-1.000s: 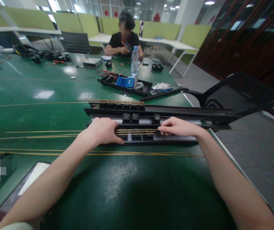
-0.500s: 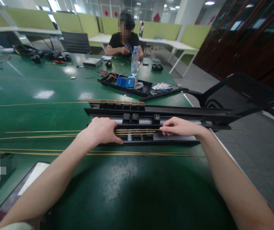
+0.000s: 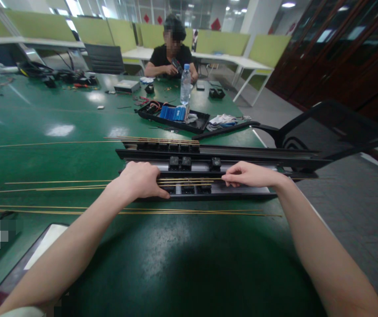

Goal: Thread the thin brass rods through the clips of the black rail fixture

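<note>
Thin brass-coloured rods (image 3: 189, 180) lie lengthwise over the nearest black rail (image 3: 222, 196), which has several black blocks (image 3: 188, 189) in it. My left hand (image 3: 142, 179) rests over the rail's left part, its fingers curled round the rods and its thumb by the rail's front edge. At the right ends of the rods, my right hand (image 3: 238, 174) pinches one thin rod between thumb and fingertips. Behind, a second black rail (image 3: 149, 154) carries a few black blocks (image 3: 216, 164). Other rods (image 3: 189, 211) lie on the green table in front.
Farther back are a black tray (image 3: 195, 125) with a blue pack, a water bottle (image 3: 185, 86) and a white cloth (image 3: 222, 121). A person (image 3: 172, 53) sits across the table (image 3: 162, 255). A black chair (image 3: 334, 127) stands at the right edge; a tablet-like object (image 3: 40, 251) lies lower left.
My right hand has shifted very slightly to the right. My left hand has stayed in nearly the same place on the rods.
</note>
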The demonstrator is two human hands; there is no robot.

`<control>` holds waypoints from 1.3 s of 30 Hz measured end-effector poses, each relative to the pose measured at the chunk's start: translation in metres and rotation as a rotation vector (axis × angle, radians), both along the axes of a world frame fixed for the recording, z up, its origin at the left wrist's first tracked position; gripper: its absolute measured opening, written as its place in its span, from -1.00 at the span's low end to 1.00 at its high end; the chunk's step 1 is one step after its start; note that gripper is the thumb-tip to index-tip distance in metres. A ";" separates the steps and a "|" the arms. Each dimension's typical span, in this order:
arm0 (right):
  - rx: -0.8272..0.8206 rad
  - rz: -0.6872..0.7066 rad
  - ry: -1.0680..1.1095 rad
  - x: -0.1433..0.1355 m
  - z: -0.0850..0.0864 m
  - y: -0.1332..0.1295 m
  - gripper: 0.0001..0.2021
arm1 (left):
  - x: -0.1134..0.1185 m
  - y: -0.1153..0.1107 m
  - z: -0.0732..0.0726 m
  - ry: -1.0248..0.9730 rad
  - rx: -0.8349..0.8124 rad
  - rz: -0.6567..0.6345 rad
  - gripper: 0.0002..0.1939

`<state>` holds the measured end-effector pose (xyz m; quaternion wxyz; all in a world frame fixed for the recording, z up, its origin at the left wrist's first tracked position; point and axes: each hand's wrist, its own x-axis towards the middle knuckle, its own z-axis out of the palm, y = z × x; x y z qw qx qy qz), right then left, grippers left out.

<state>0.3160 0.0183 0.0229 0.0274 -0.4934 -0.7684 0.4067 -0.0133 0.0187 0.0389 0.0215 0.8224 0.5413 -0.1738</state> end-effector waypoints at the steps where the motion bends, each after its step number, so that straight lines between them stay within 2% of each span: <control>1: -0.002 0.000 -0.002 0.000 0.000 0.000 -0.49 | 0.000 0.000 0.000 0.000 -0.001 0.001 -0.17; 27: -0.073 -0.026 -0.041 0.010 0.002 0.001 -0.46 | -0.002 0.001 -0.003 0.009 0.012 0.008 -0.11; 35: -0.011 -0.087 -0.027 0.010 0.003 0.002 -0.46 | -0.001 -0.001 0.000 0.000 -0.001 0.009 -0.14; 39: 0.076 -0.097 0.040 -0.004 0.001 0.000 -0.49 | 0.002 -0.002 0.000 -0.041 -0.003 -0.069 -0.23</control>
